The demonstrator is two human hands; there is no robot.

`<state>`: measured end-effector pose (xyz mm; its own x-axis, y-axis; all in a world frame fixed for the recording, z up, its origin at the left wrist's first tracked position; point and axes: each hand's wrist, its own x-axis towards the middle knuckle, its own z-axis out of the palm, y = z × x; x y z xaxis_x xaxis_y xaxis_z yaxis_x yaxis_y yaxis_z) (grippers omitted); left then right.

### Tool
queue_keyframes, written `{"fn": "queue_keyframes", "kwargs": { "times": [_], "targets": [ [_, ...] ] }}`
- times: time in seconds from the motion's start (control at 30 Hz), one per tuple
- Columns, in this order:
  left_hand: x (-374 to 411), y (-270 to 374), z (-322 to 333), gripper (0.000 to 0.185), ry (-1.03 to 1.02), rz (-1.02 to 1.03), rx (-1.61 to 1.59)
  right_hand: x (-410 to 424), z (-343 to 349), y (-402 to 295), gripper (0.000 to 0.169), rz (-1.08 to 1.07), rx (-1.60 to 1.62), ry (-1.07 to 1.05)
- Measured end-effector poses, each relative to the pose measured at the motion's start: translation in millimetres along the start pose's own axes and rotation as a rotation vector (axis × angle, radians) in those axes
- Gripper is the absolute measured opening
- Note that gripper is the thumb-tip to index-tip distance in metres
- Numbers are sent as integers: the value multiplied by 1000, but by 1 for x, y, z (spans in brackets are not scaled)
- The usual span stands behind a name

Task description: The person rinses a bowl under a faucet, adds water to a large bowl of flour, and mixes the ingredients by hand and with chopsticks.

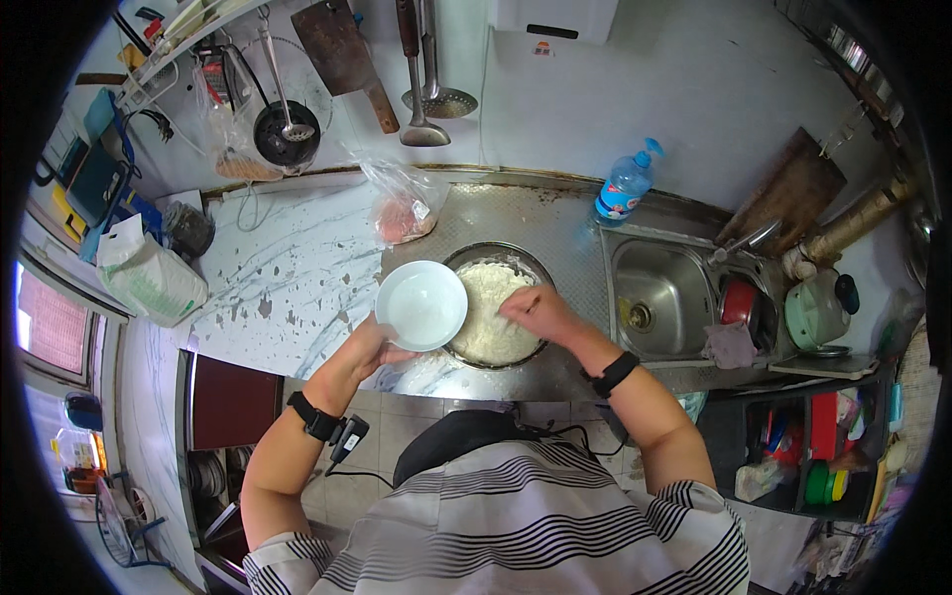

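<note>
My left hand (375,349) grips the rim and side of a white bowl (422,306) with clear liquid in it. The bowl overlaps the left edge of a round metal basin (547,271) on the counter. Pale, crumbly flour or dough (487,335) lies in the basin. Over its right part is my right hand (537,311), fingers curled above the flour; whether they hold something thin is too blurred to tell. Behind the basin a clear plastic bag (405,212) holds something pinkish.
Right of the basin are a pump bottle of blue liquid (621,190) and a steel sink (658,297) with a red pot (738,301). A white sack (149,275) stands far left. A cleaver (338,56) and ladles (424,134) hang on the wall. A cutting board (788,186) leans behind the tap.
</note>
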<state>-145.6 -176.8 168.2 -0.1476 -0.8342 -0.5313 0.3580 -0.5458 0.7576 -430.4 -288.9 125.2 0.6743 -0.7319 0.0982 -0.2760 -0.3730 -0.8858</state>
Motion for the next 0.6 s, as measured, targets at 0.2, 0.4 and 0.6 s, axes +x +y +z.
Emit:
{"fn": "queue_keyframes", "kwargs": {
  "times": [0.2,0.4,0.6],
  "targets": [
    [9,-7,-4,61,-15,-1,-18,9,-27,34,18,196,-363,202],
    [8,-8,-5,63,18,-12,-28,-4,-9,54,14,523,245,250],
    [4,-10,-6,64,77,7,-31,16,14,24,13,506,479,238]
  ]
}}
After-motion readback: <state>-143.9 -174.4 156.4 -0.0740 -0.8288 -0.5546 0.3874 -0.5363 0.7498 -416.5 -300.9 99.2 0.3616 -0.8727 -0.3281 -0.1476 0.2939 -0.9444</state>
